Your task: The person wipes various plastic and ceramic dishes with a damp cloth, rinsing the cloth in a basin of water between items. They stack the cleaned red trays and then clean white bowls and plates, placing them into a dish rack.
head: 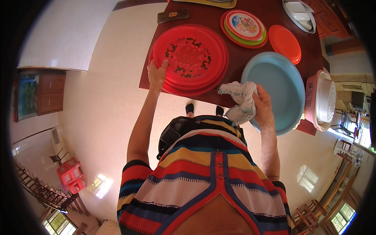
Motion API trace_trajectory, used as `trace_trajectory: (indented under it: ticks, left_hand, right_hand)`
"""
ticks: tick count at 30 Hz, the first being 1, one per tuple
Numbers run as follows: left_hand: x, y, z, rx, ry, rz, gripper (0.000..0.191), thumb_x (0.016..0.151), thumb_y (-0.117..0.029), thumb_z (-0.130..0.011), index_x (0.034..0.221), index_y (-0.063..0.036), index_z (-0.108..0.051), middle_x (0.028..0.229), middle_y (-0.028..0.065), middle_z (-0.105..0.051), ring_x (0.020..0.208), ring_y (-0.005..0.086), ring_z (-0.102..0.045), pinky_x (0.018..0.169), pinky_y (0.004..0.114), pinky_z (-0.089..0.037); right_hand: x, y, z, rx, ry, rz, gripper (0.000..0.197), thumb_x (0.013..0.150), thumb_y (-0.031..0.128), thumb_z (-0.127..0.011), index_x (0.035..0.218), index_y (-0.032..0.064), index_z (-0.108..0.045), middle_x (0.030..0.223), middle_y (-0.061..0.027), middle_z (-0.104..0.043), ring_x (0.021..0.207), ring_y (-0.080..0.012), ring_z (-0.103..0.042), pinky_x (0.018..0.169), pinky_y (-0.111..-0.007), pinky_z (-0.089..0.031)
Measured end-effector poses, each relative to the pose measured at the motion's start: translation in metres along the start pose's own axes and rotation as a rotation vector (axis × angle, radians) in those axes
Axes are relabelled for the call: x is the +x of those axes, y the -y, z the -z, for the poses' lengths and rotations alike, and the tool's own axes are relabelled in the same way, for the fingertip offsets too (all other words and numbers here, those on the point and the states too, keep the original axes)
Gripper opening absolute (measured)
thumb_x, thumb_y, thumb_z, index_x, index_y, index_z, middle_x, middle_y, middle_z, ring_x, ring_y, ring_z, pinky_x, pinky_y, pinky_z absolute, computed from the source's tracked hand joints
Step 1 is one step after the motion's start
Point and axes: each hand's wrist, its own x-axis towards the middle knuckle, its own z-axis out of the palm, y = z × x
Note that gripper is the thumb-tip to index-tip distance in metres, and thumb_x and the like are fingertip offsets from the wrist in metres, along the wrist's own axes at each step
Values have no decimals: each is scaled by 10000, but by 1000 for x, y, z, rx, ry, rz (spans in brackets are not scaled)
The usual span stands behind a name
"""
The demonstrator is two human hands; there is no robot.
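Note:
My left hand [157, 75] grips the near-left rim of a round red plastic tray [188, 55] with a dark green leaf ring and pale dots. That tray lies on top of other red trays at the table's left corner. Bunched in my right hand [263, 104] is a whitish, frayed cloth [241, 101], which hangs between the trays and a large light-blue plastic basin [279, 85]. The right wrist passes in front of the basin's near-left rim. Whether the basin holds water, I cannot tell.
Beyond the trays, a dark flat case [173, 16] lies on the dark red table [205, 20]. Smaller plates [245, 25] are stacked near an orange-red oval plate [285, 42]. White dishes [299, 16] sit at the far right. Pink and white baskets [320, 100] stand right of the basin.

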Motion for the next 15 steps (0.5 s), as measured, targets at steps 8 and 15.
trace_trajectory:
  ticks: [8, 15]
  left_hand:
    - [-12, -29, 10, 850, 48, -17, 793, 723, -656, -540, 1013, 80, -499, 1010, 242, -556, 861, 371, -598, 731, 469, -473]
    - [0, -63, 10, 1097, 230, 77, 747, 758, -700, -432, 828, 19, -621, 845, 206, -633, 827, 371, -609, 712, 452, -469]
  right_hand:
    - [-1, -7, 0, 44, 8, 2, 249, 900, 152, -498, 1107, 16, -509, 1019, -59, -595, 906, -115, -565, 804, -252, -458]
    - [-13, -9, 19, 261, -39, 5, 352, 854, 193, -561, 1150, 12, -498, 1046, -80, -593, 929, -151, -574, 839, -285, -461]
